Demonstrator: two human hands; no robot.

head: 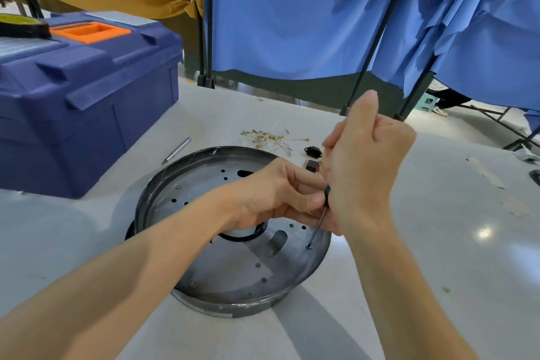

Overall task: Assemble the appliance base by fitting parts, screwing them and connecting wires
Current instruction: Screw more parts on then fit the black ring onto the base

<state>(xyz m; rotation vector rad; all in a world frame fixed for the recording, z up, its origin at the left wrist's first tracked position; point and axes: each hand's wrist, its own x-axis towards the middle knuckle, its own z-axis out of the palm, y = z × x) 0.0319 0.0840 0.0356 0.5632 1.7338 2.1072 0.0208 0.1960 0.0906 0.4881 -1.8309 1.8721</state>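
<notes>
A round dark metal appliance base (233,266) lies on the white table, its perforated plate facing up. My right hand (365,161) grips the handle of a screwdriver (320,221) held upright over the base. Its tip sits on a screw (309,247) near the base's right rim. My left hand (280,193) pinches the screwdriver's shaft just below the green-black handle. A black ring at the plate's centre is partly hidden under my left hand.
A bundle of white wires with brass terminals (268,137) lies behind the base. Two small black switch parts (312,158) sit beside it. A metal pen-like tool (176,150) lies at the left. A blue toolbox (84,90) stands at the far left. Blue curtains hang behind.
</notes>
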